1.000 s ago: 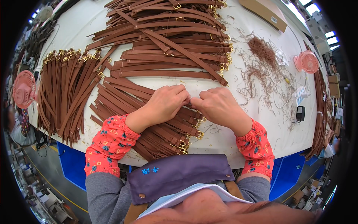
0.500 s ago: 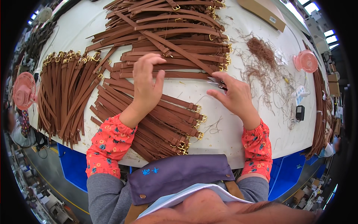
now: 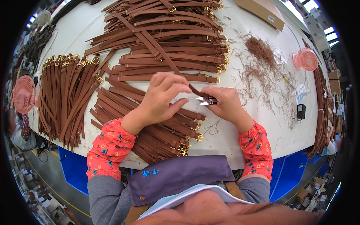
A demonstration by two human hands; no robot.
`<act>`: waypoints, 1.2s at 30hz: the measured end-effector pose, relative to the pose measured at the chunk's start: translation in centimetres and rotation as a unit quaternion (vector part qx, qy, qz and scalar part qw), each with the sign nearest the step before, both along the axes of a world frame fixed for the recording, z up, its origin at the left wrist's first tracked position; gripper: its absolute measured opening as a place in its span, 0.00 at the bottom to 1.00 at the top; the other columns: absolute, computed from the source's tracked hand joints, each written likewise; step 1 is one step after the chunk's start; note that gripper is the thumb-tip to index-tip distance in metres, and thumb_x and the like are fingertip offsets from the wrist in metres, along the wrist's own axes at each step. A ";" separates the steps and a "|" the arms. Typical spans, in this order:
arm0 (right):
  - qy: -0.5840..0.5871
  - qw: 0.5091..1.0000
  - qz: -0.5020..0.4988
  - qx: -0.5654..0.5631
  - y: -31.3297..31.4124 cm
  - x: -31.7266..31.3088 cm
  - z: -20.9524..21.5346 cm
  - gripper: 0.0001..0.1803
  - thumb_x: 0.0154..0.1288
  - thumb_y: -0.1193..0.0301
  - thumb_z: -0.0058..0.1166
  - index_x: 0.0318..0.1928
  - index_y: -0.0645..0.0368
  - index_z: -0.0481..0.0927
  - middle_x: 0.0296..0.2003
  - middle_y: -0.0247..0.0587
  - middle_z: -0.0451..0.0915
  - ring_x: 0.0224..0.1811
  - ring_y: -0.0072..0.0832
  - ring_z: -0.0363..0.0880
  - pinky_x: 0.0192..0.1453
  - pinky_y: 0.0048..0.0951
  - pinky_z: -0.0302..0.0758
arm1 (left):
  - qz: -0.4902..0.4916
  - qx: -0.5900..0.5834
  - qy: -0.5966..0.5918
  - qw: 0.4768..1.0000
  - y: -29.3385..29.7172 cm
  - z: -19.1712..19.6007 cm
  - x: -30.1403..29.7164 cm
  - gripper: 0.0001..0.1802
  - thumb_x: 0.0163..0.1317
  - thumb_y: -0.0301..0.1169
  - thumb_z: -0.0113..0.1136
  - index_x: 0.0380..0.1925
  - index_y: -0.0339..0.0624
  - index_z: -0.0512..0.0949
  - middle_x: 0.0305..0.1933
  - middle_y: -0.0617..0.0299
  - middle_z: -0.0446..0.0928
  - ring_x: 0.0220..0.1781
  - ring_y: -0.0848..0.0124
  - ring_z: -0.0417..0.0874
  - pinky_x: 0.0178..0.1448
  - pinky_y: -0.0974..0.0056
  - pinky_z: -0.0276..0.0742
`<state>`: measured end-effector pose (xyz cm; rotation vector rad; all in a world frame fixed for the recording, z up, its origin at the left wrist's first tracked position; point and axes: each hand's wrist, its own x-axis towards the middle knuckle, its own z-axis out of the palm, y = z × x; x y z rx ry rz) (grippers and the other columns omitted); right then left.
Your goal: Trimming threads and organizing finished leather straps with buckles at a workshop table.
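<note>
Now the right hand (image 3: 226,103) grips snips (image 3: 211,100) and, though its fingers partly hide the contact, seemingly pinches one brown strap's (image 3: 168,60) near end, the length slanting away up-left beyond the parted fingers of the left hand (image 3: 159,96).

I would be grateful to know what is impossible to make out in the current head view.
- Head view: the near end of the lifted strap, hidden by the right hand.
- Head view: most of the handles of the snips, inside that hand.
- Head view: the far side of the upper strap pile, cut off by the top edge.
</note>
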<state>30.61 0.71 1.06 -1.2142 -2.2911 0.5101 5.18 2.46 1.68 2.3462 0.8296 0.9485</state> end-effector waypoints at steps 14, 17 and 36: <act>-0.095 0.991 0.063 -0.071 -0.3 -0.2 -0.5 0.13 0.60 0.70 0.63 0.46 0.50 0.79 0.27 0.38 0.84 0.32 0.44 0.84 0.35 0.43 0.77 | 0.117 0.298 0.118 0.940 -0.5 0.3 -1.1 0.15 0.63 0.37 0.70 0.22 0.49 0.74 0.21 0.69 0.68 0.27 0.66 0.74 0.35 0.63 0.69; -0.110 0.989 0.054 -0.087 -0.1 0.2 -0.1 0.11 0.61 0.70 0.62 0.44 0.50 0.79 0.28 0.40 0.84 0.32 0.45 0.84 0.35 0.44 0.78 | 0.181 0.175 0.165 0.954 0.9 -2.5 -1.5 0.12 0.63 0.35 0.69 0.26 0.47 0.75 0.27 0.67 0.71 0.34 0.63 0.77 0.39 0.60 0.71; -0.092 0.988 -0.023 -0.119 0.7 0.3 0.9 0.22 0.66 0.49 0.66 0.42 0.55 0.82 0.25 0.42 0.83 0.26 0.41 0.83 0.31 0.39 0.75 | -0.027 -0.071 0.104 0.992 0.9 -2.7 -1.3 0.11 0.61 0.36 0.70 0.42 0.48 0.83 0.50 0.63 0.77 0.56 0.60 0.76 0.64 0.53 0.68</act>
